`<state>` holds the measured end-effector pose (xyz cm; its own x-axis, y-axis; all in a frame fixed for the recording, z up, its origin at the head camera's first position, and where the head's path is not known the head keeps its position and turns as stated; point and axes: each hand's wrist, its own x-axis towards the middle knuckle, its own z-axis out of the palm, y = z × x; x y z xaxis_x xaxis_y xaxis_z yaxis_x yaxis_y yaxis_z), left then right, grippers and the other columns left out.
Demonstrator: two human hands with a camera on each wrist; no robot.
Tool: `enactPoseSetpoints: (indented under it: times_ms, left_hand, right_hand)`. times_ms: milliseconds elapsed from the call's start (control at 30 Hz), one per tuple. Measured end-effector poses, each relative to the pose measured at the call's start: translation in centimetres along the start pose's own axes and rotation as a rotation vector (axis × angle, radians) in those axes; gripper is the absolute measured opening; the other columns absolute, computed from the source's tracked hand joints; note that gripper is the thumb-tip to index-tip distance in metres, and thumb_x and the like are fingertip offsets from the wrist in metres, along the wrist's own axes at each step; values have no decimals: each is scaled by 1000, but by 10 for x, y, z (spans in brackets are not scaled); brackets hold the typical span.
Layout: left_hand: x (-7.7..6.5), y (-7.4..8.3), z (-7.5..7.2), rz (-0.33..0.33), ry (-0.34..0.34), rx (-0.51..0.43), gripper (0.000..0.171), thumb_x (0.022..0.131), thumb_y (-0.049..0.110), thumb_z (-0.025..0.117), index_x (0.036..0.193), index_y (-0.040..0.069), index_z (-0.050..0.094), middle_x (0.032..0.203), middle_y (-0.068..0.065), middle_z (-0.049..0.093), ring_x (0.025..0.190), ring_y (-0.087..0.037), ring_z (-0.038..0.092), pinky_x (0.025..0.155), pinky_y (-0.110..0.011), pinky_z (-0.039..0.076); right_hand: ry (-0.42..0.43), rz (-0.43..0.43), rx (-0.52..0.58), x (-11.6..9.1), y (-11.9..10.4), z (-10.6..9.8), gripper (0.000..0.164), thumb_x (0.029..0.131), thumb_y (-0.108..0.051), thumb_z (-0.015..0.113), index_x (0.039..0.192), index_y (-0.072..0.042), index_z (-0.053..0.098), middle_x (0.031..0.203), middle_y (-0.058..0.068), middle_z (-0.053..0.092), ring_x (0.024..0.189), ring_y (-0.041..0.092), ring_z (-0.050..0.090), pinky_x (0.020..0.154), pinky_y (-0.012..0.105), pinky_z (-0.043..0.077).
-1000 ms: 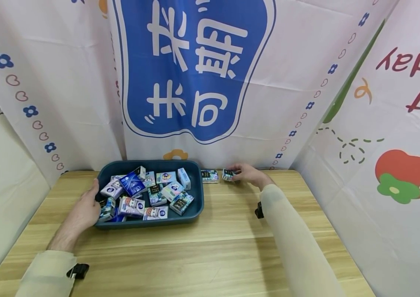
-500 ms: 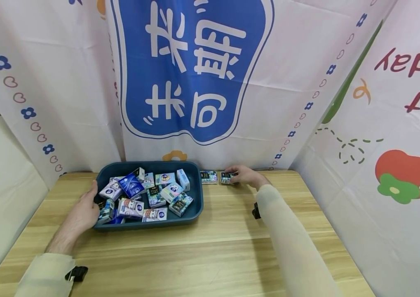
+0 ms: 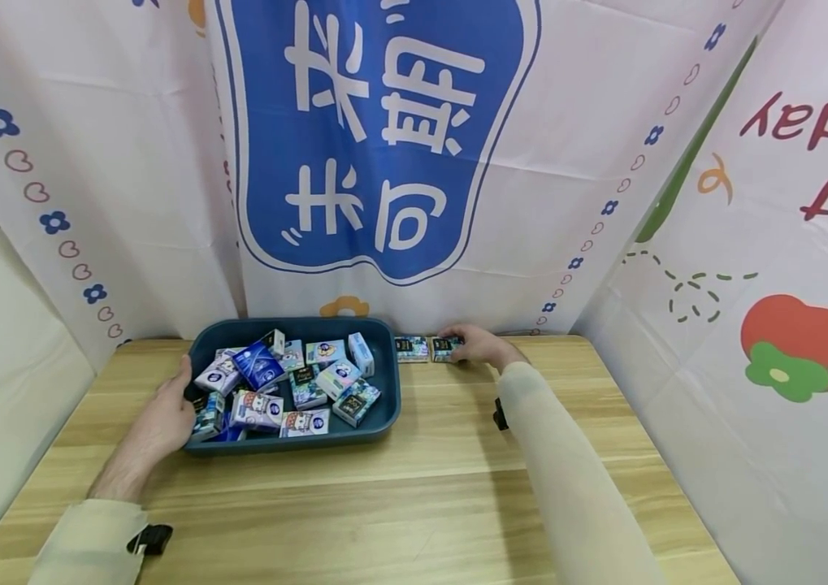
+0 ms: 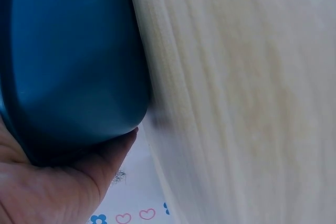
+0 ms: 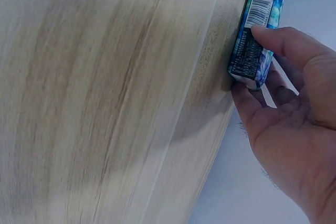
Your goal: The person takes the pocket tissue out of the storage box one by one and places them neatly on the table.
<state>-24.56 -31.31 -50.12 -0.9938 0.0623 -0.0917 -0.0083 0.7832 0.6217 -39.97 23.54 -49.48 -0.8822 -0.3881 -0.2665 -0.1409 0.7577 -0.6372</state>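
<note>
My right hand (image 3: 478, 344) pinches a small tissue pack (image 5: 253, 40) with a dark, blue-green floral wrapper. Its thumb lies on the barcode side, its fingers at the near end and behind. This pack lies on the table at the back edge, end to end with a matching tissue pack (image 3: 412, 349). My left hand (image 3: 165, 410) holds the left end of a dark teal plastic bin (image 3: 296, 441); in the left wrist view its fingers lie along the bin's outer end wall. Several tissue packs lie jumbled inside, among them a dark blue one (image 3: 258, 364).
The wooden table (image 3: 384, 512) extends in front of the bin and both packs. Directly behind its back edge hangs a white printed curtain (image 3: 567, 106), with more fabric along the left and right sides.
My right hand has brought its tissue pack slightly left and down flat against the table, closer to the other pack. The left hand stays on the bin.
</note>
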Motion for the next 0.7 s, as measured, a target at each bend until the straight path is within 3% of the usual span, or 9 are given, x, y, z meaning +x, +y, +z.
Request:
enactPoseSetpoints:
  times_ms: [267,533,700]
  left_hand:
    - [0,1,-1,-4,-4,12,76,104,1,28,164,6,-18,165,-47,3,150,-69,14,121,-80,18]
    - [1,-2,0,-11,-6,16,75,105,2,28,163,6,-19,165,-47,3,150,-69,14,121,-80,18]
    - [3,-3,0,-5,0,20,76,104,1,29,163,6,-18,165,-46,3,150,-68,14,122,-80,18]
  right_hand:
    - [-14,-30,-68,1,-7,1,58,99,-3,67,155,-8,51,167,16,45,159,38,36,132,54,35]
    - [-5,-10,-59,3,-6,5,60,99,-4,67,156,-13,51,168,14,43,152,36,46,120,52,49]
    - [-4,-22,-73,3,-6,4,60,99,-5,69,156,-11,51,168,15,43,156,37,41,126,54,43]
